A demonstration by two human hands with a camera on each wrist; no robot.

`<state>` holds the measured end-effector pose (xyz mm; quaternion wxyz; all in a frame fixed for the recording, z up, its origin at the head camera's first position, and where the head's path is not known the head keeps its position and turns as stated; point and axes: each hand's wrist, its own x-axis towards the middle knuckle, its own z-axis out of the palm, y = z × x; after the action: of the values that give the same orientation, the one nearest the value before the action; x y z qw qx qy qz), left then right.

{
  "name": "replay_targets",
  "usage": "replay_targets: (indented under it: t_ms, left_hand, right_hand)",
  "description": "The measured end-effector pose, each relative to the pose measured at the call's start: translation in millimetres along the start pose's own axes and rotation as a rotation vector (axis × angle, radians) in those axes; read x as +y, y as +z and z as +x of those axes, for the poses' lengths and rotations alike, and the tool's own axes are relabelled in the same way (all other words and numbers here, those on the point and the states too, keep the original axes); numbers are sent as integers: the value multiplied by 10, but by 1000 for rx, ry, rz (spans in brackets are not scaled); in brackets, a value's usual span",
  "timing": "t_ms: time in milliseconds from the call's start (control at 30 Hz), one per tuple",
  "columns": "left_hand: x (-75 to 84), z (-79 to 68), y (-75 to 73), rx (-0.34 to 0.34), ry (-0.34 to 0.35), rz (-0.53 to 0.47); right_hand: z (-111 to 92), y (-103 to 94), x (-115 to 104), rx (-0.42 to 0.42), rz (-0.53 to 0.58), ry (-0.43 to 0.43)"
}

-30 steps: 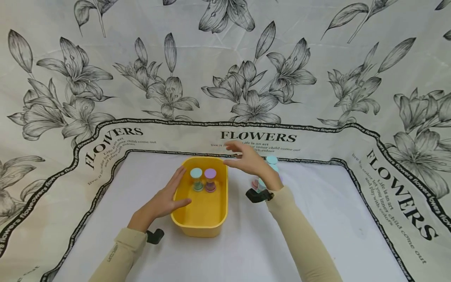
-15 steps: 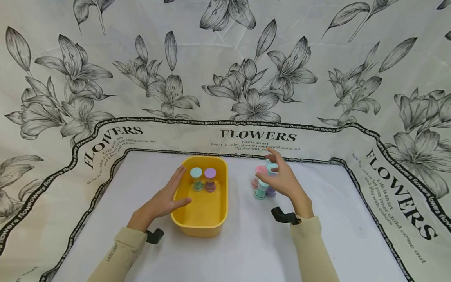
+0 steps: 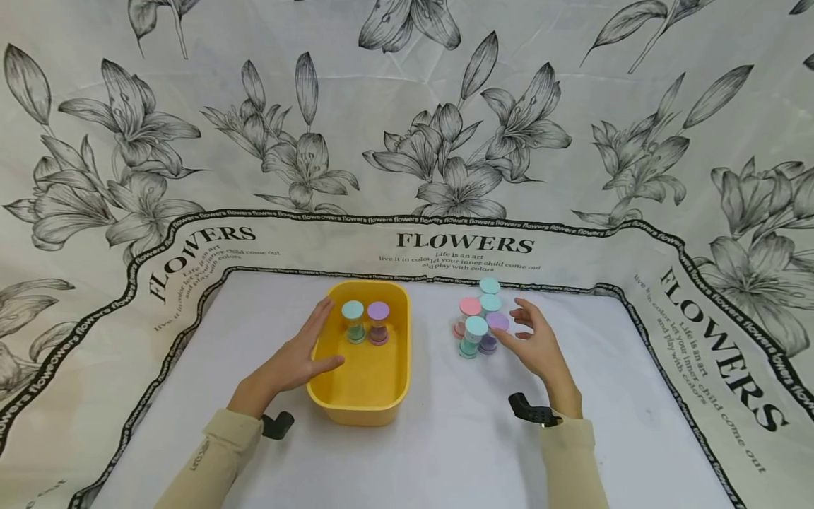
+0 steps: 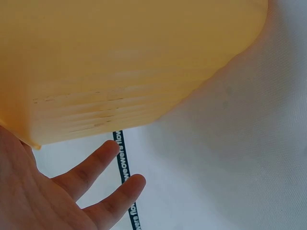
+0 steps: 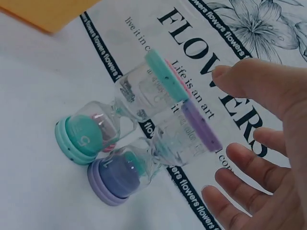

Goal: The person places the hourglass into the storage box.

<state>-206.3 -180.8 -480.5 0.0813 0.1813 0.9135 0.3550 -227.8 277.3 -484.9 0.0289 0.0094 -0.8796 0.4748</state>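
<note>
A yellow bin (image 3: 359, 417) holds two small hourglasses standing side by side, a teal hourglass (image 3: 353, 322) and a purple hourglass (image 3: 378, 322). My left hand (image 3: 286, 360) rests at the bin's left rim, thumb reaching over the edge; in the left wrist view two of its fingers (image 4: 91, 165) extend straight below the bin wall. To the right, several hourglasses stand clustered: a teal-capped one (image 3: 475, 329) in front, a purple-capped one (image 3: 497, 324) beside it, a pink-capped one (image 3: 469, 308) at left. My right hand (image 3: 537, 343) holds nothing, fingers spread beside the purple cap.
The white tabletop (image 3: 439, 438) reaches back to a cloth backdrop (image 3: 305, 247) with printed lilies and lettering. Two more teal caps (image 3: 489, 285) show at the back of the cluster. A strip of white table separates the bin from the hourglasses.
My right hand has moved from above the bin's right rim, rightward and down past the hourglass cluster to its right side, uncovering the caps. The left hand stays at the bin.
</note>
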Motion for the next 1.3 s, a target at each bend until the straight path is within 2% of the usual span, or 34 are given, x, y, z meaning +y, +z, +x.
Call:
replay_targets:
  t_ms: [200,467,833,967,1133,1300]
  left_hand:
    - [-14,-1,8,3,-1,-1]
    - [3,-3,1,2,-1,-5]
    - [18,-8,2,4,-12,-9]
    - [23,-4,8,2,-13,-10]
    - [36,-6,6,0,-16,-19]
    - [34,-7,4,2,-17,-18]
  right_hand:
    - [57,64,175,3,6,51]
    - [90,106,240,-3,13,56]
    - [111,129,241,22,-27,27]
    - [102,119,246,23,-9,29]
    - [70,85,237,6,26,49]
    - [21,-4,149,11,3,46]
